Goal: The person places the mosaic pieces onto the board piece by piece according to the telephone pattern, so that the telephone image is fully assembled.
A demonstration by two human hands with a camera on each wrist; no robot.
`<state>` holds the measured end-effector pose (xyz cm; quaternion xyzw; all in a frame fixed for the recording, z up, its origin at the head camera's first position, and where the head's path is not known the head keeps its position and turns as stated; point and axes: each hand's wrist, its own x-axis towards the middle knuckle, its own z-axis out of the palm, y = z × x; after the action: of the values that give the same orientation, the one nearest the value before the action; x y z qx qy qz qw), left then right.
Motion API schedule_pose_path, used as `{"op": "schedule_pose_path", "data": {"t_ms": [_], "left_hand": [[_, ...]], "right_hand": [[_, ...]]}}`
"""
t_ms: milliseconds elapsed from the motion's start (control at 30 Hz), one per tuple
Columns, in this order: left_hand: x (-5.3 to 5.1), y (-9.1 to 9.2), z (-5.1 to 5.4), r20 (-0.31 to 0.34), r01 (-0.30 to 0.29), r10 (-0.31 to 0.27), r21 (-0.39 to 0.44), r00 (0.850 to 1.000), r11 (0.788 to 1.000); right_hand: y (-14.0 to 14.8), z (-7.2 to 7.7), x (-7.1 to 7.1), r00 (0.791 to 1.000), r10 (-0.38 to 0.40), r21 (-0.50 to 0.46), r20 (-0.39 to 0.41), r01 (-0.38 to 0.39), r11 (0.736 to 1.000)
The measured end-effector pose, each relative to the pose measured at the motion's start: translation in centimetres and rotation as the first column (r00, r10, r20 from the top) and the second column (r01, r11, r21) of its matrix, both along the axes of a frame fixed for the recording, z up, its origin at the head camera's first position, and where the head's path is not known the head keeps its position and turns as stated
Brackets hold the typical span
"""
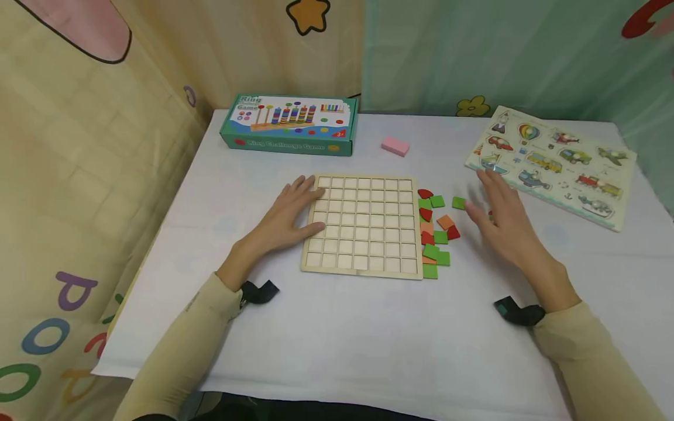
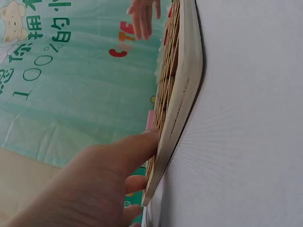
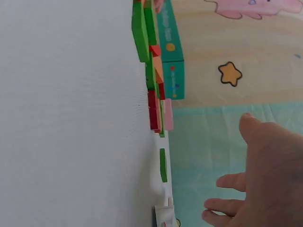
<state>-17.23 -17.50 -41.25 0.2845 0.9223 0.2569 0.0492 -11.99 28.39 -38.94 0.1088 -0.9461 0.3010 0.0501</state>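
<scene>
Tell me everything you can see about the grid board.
The grid board looks like pale, unpainted wood: a shallow frame with thin dividers making square cells, those visible all unfilled. It lies flat on the white table; the left hand touches its left side, and colored pieces crowd its right edge.

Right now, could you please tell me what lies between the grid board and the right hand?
The head view shows green, red and orange pieces between the board and right hand.
</scene>
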Motion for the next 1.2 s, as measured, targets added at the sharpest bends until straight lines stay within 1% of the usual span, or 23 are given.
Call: {"op": "schedule_pose_path", "data": {"t_ms": [67, 133, 200, 300, 400, 467, 533, 633, 733, 800, 933, 1033, 1200], "left_hand": [[-0.4, 0.2, 0.2, 0.024, 0.005, -0.005, -0.004, 1.000, 1.000], [-0.9, 0.4, 0.6, 0.056, 0.001, -0.001, -0.011, 0.998, 1.000], [-1.4, 0.4, 1.1, 0.087, -0.002, 0.002, -0.009, 0.996, 1.000], [-2.3, 0.3, 1.4, 0.125, -0.001, 0.000, 0.007, 0.992, 1.000], [-3.0, 0.2, 1.1, 0.140, 0.015, -0.021, 0.042, 0.990, 0.999], [-3.3, 0.2, 0.6, 0.134, 0.025, -0.033, 0.059, 0.990, 0.998], [-3.4, 0.2, 0.1, 0.118, 0.033, -0.042, 0.075, 0.992, 0.997], [-3.5, 0.0, -0.3, 0.074, 0.045, -0.051, 0.076, 0.996, 0.996], [-3.6, -0.2, -0.3, 0.049, 0.058, -0.062, 0.076, 0.997, 0.995], [-3.5, -0.3, -0.3, 0.045, 0.061, -0.065, 0.081, 0.997, 0.995], [-3.3, -0.3, -0.3, 0.044, 0.067, -0.071, 0.080, 0.997, 0.995], [-3.1, -0.4, -0.3, 0.043, 0.066, -0.069, 0.065, 0.997, 0.996], [-3.1, -0.5, -0.4, 0.038, 0.049, -0.051, 0.050, 0.998, 0.998]], "right_hand": [[-0.4, 0.8, -0.5, 1.000, 0.005, 0.001, 0.031, -0.005, 1.000], [-1.0, 1.8, -1.2, 0.997, 0.018, 0.023, 0.072, -0.020, 1.000], [-1.8, 3.0, -2.4, 0.991, 0.041, 0.048, 0.124, -0.047, 0.998], [-2.9, 4.5, -4.6, 0.976, 0.081, 0.068, 0.201, -0.096, 0.993], [-3.6, 5.7, -6.4, 0.962, 0.092, 0.038, 0.257, -0.105, 0.994], [-3.9, 5.9, -7.1, 0.956, 0.082, 0.025, 0.283, -0.092, 0.995], [-4.2, 5.6, -7.4, 0.952, 0.068, 0.015, 0.299, -0.076, 0.997], [-4.6, 4.2, -7.6, 0.951, 0.062, 0.019, 0.302, -0.070, 0.997], [-4.9, 2.8, -7.7, 0.960, 0.051, 0.019, 0.276, -0.059, 0.998], [-5.1, 2.2, -7.7, 0.966, 0.047, 0.012, 0.256, -0.052, 0.999], [-5.5, 1.6, -7.7, 0.971, 0.060, -0.012, 0.231, -0.059, 0.998], [-5.8, 1.4, -7.6, 0.968, 0.066, -0.026, 0.242, -0.062, 0.998], [-6.0, 1.4, -7.7, 0.963, 0.054, -0.034, 0.264, -0.047, 0.998]]}}
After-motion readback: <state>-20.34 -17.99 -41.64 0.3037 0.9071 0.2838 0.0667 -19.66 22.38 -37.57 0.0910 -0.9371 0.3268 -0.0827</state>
